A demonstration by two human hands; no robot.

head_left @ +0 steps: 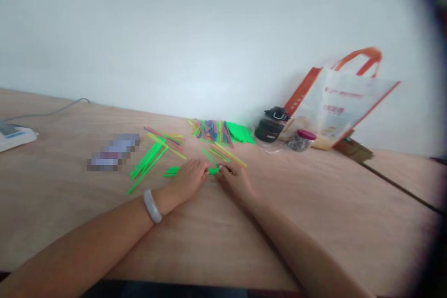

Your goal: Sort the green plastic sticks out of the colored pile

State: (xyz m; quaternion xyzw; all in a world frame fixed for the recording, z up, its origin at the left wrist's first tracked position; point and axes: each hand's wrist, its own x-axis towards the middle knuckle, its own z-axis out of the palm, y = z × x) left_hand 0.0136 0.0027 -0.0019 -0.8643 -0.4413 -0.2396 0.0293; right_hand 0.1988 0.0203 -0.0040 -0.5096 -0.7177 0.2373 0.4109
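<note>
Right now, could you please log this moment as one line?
left hand: curled over green strips | right hand: at their right end | farther back: multicolored strips, black bottle, jar, carrier bag

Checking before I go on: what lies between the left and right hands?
Green strips bridge the gap between the left hand and right hand in the head view.

Light wooden worktop (349, 214), left, before far edge: white plastic device (17, 140).
Far edge, middle: flat multicoloured strips (213, 130), flat green strips (240, 132) at their right.
Far edge, right: black cylindrical bottle (268, 129); round clear jar with pink lid (302, 141) beside it, before white-and-orange bag (338, 102).
Middle: straight thin green sticks (149, 158) left of left hand (191, 176); narrow green strip (213, 171) between that and right hand (237, 181).
</note>
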